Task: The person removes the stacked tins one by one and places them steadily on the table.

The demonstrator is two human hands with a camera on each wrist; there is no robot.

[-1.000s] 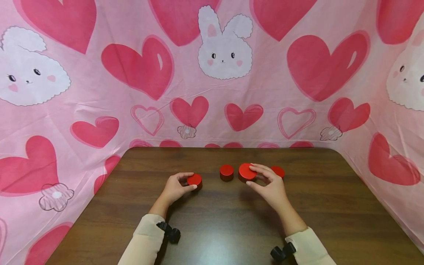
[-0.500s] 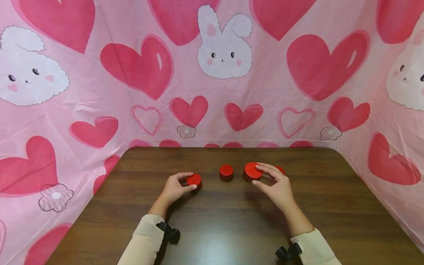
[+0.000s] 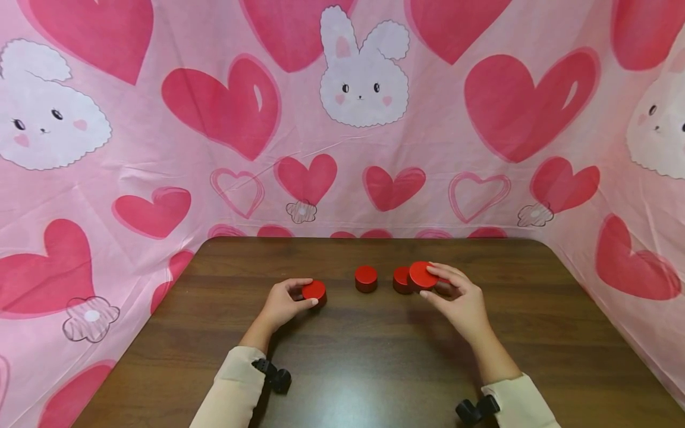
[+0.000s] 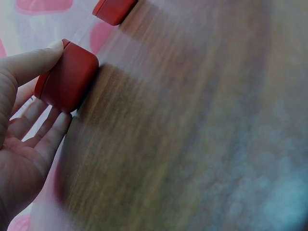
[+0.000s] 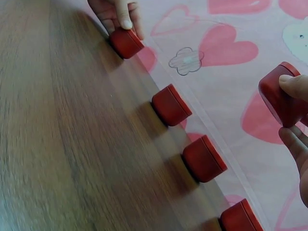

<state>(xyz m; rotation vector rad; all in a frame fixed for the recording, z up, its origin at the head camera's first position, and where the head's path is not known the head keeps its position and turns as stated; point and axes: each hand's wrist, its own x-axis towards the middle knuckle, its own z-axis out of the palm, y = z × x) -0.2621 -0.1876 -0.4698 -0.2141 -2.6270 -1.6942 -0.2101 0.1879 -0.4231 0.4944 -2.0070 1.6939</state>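
Small red round lidded boxes are set out across the table. My left hand (image 3: 285,304) pinches the leftmost box (image 3: 314,291) between thumb and fingers; it rests on the table, and its side (image 4: 72,74) shows in the left wrist view. My right hand (image 3: 462,303) grips another box (image 3: 422,275) and holds it in the air, as the right wrist view shows with that raised box (image 5: 279,94). Standing boxes include one (image 3: 366,279) in the middle and one (image 3: 402,280) partly covered by the raised box. A further box (image 5: 240,217) shows at the right wrist view's bottom edge.
The brown wooden table (image 3: 342,356) has a glossy reflection near its front. Behind it and at both sides hangs a pink cloth (image 3: 342,142) with hearts and rabbits. Black wrist cameras sit on both light sleeves (image 3: 230,389).
My right hand has moved to the right with the raised box, uncovering a standing box behind it and covering the one farthest right. The left hand has stayed still on its box.
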